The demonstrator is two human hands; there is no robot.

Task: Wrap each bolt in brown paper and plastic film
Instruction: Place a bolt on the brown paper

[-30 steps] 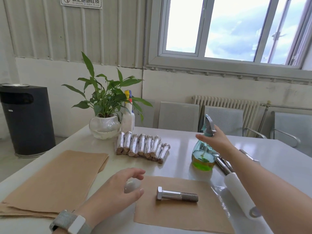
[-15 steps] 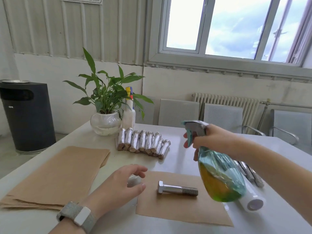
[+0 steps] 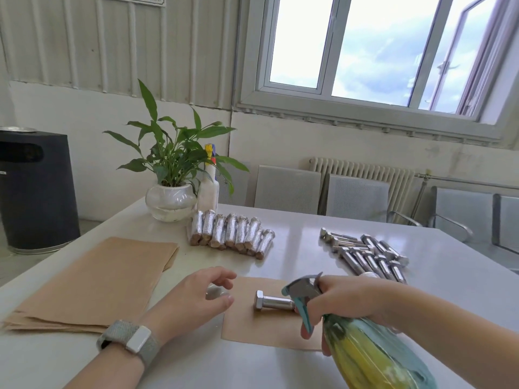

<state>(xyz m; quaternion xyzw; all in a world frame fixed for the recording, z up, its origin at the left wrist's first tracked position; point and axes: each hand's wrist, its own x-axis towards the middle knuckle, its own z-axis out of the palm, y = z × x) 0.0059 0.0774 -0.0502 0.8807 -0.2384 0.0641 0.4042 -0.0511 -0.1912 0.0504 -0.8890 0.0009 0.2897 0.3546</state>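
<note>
The right hand (image 3: 345,297) gripped the neck of a clear teal spray bottle (image 3: 373,355), fingers curled over its trigger, the nozzle pointing left just above a bare bolt (image 3: 273,301). The bottle held yellow-green liquid; its lower end ran out of the picture. The bolt lay flat on a single brown paper sheet (image 3: 252,327), hexagonal head to the left, its threaded end hidden behind the sprayer head. The left hand (image 3: 196,301) hovered beside the sheet's left edge, fingers loosely spread and holding nothing, partly covering a small pale object that could not be made out. Farther back on the white table (image 3: 295,242) sat a row of wrapped bolts (image 3: 230,234), a pile of unwrapped bolts (image 3: 365,254) to the right, and a stack of brown paper (image 3: 92,279) to the left. A glass bowl (image 3: 170,203) held a green plant.
</note>
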